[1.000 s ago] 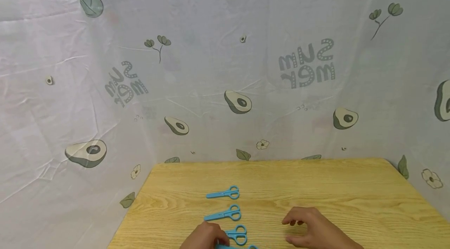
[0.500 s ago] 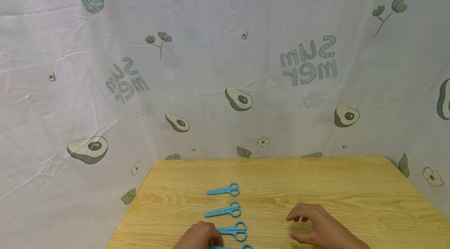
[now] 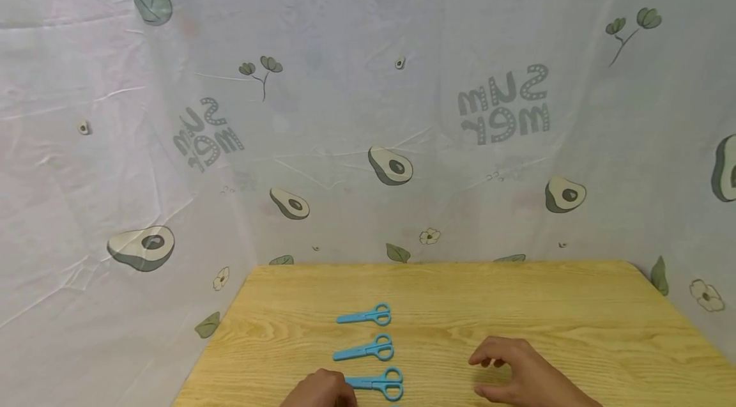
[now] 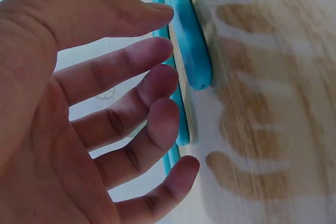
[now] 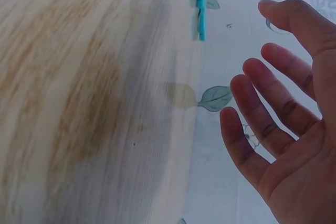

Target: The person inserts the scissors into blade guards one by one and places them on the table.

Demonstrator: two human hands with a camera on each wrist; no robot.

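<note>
Blue scissors lie in a column on the table, blades pointing left: a far pair (image 3: 365, 314), a middle pair (image 3: 365, 348) and a nearer pair (image 3: 376, 383). Another pair shows only as a sliver at the head view's bottom edge. My left hand (image 3: 323, 388) is beside the blade end of the nearer pair. In the left wrist view its fingers are spread and loosely bent, with the thumb tip overlapping the closest scissors (image 4: 191, 45). My right hand (image 3: 512, 372) hovers over the table to the right, fingers relaxed and apart, holding nothing.
The wood-grained table (image 3: 552, 305) extends right and back from the scissors. Behind it and along both sides hangs a pale curtain (image 3: 339, 107) printed with avocados, leaves and flowers.
My left hand has shifted slightly left, off the nearest scissors, which have slipped mostly below the head view's edge. The right hand stays nearly in place, a little farther right.
</note>
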